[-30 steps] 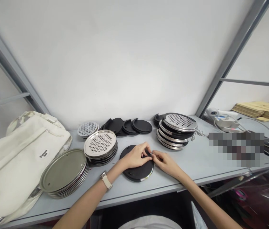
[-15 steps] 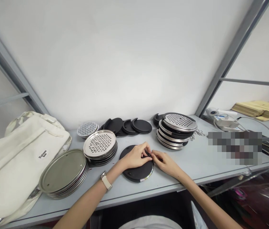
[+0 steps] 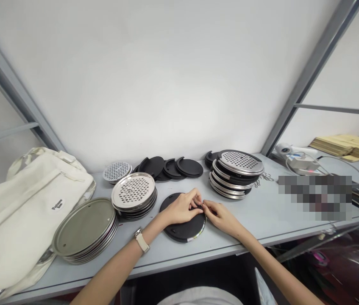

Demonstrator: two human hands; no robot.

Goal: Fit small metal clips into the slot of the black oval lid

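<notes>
A round black disc (image 3: 184, 231) with a shiny, partly coloured rim lies on the grey table in front of me. My left hand (image 3: 184, 206) rests over its upper right part, thumb and fingertips pinched near the edge. Against those fingertips, my right hand (image 3: 218, 215) is closed in a pinch at the disc's right edge. Whatever small piece sits between the fingers is too hidden to name. Left of the disc stands a stack of round metal grater plates (image 3: 134, 192). Behind and to the right is a taller stack of grater plates with black parts (image 3: 239, 163).
Olive-green round plates (image 3: 84, 228) are stacked at the left, beside a white bag (image 3: 29, 212). Several black discs (image 3: 190, 167) and a smaller grater plate (image 3: 116, 172) lie by the wall. Small metal hooks (image 3: 264, 177), cables and cardboard pieces (image 3: 347, 145) lie right.
</notes>
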